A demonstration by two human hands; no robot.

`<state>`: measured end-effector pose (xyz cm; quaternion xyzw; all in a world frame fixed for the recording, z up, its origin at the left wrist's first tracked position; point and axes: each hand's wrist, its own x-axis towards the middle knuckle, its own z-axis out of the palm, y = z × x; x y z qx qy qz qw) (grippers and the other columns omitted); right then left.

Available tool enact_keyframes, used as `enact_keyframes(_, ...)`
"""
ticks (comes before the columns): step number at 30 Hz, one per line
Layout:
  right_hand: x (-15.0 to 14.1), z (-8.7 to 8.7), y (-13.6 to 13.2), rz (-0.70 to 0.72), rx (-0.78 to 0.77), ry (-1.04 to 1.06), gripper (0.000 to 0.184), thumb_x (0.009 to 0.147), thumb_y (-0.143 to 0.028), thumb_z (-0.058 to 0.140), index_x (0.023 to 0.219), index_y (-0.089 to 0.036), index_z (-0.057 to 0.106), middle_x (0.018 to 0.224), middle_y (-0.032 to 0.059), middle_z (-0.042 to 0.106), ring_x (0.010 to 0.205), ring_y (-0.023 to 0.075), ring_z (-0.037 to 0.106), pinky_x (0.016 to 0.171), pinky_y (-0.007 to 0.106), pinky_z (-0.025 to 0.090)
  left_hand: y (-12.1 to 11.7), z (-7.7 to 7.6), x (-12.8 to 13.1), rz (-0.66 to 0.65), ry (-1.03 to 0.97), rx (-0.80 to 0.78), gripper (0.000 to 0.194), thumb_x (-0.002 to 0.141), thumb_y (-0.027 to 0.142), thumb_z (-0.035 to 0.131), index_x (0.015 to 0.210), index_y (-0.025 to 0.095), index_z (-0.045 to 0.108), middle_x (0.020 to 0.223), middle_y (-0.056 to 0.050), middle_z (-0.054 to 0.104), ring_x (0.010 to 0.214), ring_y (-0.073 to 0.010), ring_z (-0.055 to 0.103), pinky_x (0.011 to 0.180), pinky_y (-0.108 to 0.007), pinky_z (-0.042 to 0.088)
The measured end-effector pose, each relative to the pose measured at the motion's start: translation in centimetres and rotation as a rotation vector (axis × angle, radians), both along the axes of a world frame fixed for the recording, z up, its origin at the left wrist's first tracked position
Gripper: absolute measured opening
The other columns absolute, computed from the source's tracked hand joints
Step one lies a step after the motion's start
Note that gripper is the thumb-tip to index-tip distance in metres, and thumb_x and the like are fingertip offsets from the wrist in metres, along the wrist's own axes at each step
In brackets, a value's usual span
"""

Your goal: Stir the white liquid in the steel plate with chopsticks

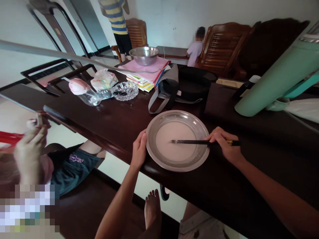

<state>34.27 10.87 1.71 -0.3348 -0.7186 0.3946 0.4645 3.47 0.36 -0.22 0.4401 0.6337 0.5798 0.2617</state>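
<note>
A wide metal basin [178,166] stands on the dark table, holding a pale, milky liquid [174,131]. My left hand [140,146] grips its left rim, thumb on the near side and fingers partly hidden behind the edge. In my right hand [225,142], closed over the basin's right rim, is a pair of dark chopsticks [193,142] with gold bands near the top. Their tips dip into the liquid around the middle of the basin.
Behind the basin are a black bag [194,84], a glass dish [126,91], a pink folder [147,69] and another metal bowl [144,56]. A green tumbler [274,79] leans at right. One person's hand [30,152] is at left; two people stand farther back.
</note>
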Motion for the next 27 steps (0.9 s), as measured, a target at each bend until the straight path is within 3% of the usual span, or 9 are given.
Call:
enact_keyframes(3, 0.01, 0.06, 0.07, -0.071, -0.019, 0.074, 0.036, 0.094, -0.036, 0.058, 0.060, -0.024, 0.065, 0.066, 0.0017, 0.068, 0.064, 0.0200, 0.064, 0.065, 0.037, 0.049, 0.04, -0.06, 0.00, -0.004, -0.003, 0.006, 0.047, 0.096, 0.053, 0.047, 0.120, 0.019, 0.069, 0.122, -0.009, 0.071, 0.115, -0.0256, 0.063, 0.103, -0.039, 0.047)
enact_keyframes(7, 0.04, 0.06, -0.01, 0.030, -0.020, 0.054, 0.036, 0.095, -0.034, 0.057, 0.061, -0.025, 0.066, 0.067, 0.0019, 0.070, 0.065, 0.0205, 0.063, 0.064, 0.037, 0.049, 0.04, -0.10, -0.02, -0.010, -0.004, 0.013, 0.048, 0.096, 0.054, 0.047, 0.120, 0.019, 0.069, 0.123, -0.009, 0.071, 0.115, -0.0254, 0.064, 0.102, -0.038, 0.048)
enact_keyframes(12, 0.16, 0.05, 0.09, -0.036, 0.009, 0.044, 0.036, 0.096, -0.033, 0.056, 0.062, -0.025, 0.066, 0.069, 0.0019, 0.070, 0.067, 0.0198, 0.062, 0.066, 0.036, 0.048, -0.06, -0.04, 0.02, 0.001, 0.004, -0.003, 0.049, 0.096, 0.055, 0.046, 0.120, 0.018, 0.069, 0.123, -0.010, 0.071, 0.115, -0.0254, 0.063, 0.102, -0.038, 0.047)
enact_keyframes(17, 0.32, -0.24, 0.15, 0.044, 0.021, 0.031, 0.036, 0.096, -0.034, 0.056, 0.063, -0.025, 0.066, 0.070, 0.0027, 0.072, 0.067, 0.0209, 0.062, 0.064, 0.037, 0.048, -0.16, 0.10, 0.12, -0.001, 0.009, -0.012, 0.050, 0.097, 0.055, 0.045, 0.121, 0.018, 0.069, 0.123, -0.010, 0.070, 0.115, -0.0255, 0.063, 0.102, -0.037, 0.047)
enact_keyframes(22, 0.35, -0.24, 0.17, -0.048, 0.005, 0.045, 0.037, 0.096, -0.036, 0.056, 0.062, -0.025, 0.065, 0.069, 0.0026, 0.070, 0.066, 0.0202, 0.062, 0.065, 0.037, 0.048, -0.14, 0.00, 0.05, 0.001, 0.011, -0.005, 0.048, 0.097, 0.054, 0.046, 0.120, 0.019, 0.069, 0.123, -0.010, 0.071, 0.114, -0.0253, 0.063, 0.102, -0.038, 0.047)
enact_keyframes(27, 0.28, -0.16, 0.14, 0.057, 0.035, 0.005, 0.033, 0.096, -0.030, 0.056, 0.065, -0.025, 0.068, 0.072, 0.0024, 0.072, 0.069, 0.0207, 0.062, 0.066, 0.037, 0.048, -0.09, -0.09, 0.00, 0.000, 0.001, -0.003, 0.049, 0.097, 0.054, 0.046, 0.121, 0.018, 0.069, 0.124, -0.010, 0.070, 0.116, -0.0254, 0.063, 0.103, -0.038, 0.046)
